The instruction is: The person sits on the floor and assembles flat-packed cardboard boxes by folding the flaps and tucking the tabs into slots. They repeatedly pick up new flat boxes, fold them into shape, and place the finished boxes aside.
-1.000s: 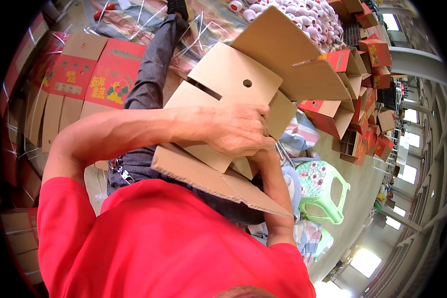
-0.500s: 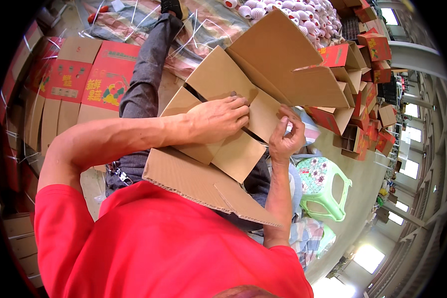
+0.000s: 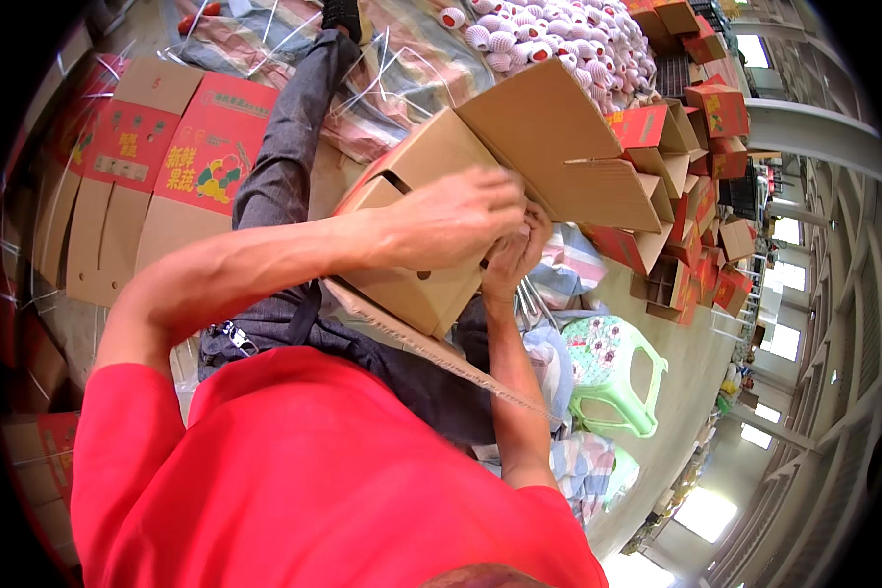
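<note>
A brown cardboard box lies across my lap, a small round hole in its near panel. One large flap stands out at the far right, and another flap spreads toward my body. My left hand reaches over the box to its right end, fingers bent and smeared by motion. Close against it, my right hand is closed at the box's right end, its fingers curled at the cardboard edge. The two hands overlap, so their fingertips and the cardboard between them are partly hidden.
Red-and-brown flat cartons lie at the left. Net-wrapped fruit is heaped on a striped sheet at the back. Open red cartons pile up at the right, with a green plastic stool nearer me.
The box's nearer and farther panels have come down and closed up into a boxier shape. My left hand has moved right, and my right hand has come in left beside it.
</note>
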The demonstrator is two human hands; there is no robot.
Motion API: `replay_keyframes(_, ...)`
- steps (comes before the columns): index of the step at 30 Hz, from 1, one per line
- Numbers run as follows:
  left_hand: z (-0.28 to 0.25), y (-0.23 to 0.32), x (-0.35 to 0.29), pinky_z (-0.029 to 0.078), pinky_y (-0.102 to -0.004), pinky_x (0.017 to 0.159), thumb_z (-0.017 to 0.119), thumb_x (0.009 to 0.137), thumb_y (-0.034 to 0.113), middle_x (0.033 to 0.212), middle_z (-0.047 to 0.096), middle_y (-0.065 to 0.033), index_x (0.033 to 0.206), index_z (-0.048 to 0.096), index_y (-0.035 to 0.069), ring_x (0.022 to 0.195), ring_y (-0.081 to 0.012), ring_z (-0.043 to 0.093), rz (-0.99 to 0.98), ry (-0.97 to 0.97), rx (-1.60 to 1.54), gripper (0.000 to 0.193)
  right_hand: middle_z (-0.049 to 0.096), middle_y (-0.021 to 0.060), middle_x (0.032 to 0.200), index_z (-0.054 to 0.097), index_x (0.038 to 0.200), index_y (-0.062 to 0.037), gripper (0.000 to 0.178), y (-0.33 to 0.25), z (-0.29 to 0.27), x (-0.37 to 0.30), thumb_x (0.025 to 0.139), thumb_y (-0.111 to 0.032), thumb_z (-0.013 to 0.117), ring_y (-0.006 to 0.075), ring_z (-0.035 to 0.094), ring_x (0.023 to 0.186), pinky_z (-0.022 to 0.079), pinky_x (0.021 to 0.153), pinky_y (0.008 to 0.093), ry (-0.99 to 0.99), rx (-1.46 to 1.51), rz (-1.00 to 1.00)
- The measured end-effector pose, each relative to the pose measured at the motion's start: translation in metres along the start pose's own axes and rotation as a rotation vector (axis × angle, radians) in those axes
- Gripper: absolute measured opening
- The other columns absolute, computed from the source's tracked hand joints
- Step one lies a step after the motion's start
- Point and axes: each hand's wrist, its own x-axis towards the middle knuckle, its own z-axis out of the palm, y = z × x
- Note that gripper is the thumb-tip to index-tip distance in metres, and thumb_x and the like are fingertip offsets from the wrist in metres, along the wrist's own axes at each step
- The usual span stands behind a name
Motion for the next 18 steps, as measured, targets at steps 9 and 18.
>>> replay_keyframes(9,-0.015,-0.037,-0.092,0.042,-0.0445,0.121,0.080,0.080,0.016,0.148,0.057,-0.0278,0.161,0.031,-0.004,0.142,-0.0445,0.053,-0.765,0.250,-0.515,0.097,0.055,0.0209,0.139,0.065,0.108,0.0036,0.023,-0.021,0.012,0.002,0.106,-0.018,0.057,0.0349,0.052,0.130,0.038,0.115,0.0472,-0.105,-0.170,-0.048)
replay_keyframes(18,-0.002,-0.046,-0.069,0.041,-0.0470,0.121,0.071,0.087,0.005,0.154,0.050,-0.0320,0.161,0.030,-0.004,0.146,-0.0431,0.050,-0.618,0.201,-0.115,0.086,0.054,0.0224,0.142,0.065,0.112,0.0031,0.024,-0.004,0.020,-0.007,0.101,-0.012,0.051,0.0389,0.046,0.137,0.034,0.119,0.0502,-0.171,-0.211,-0.147)
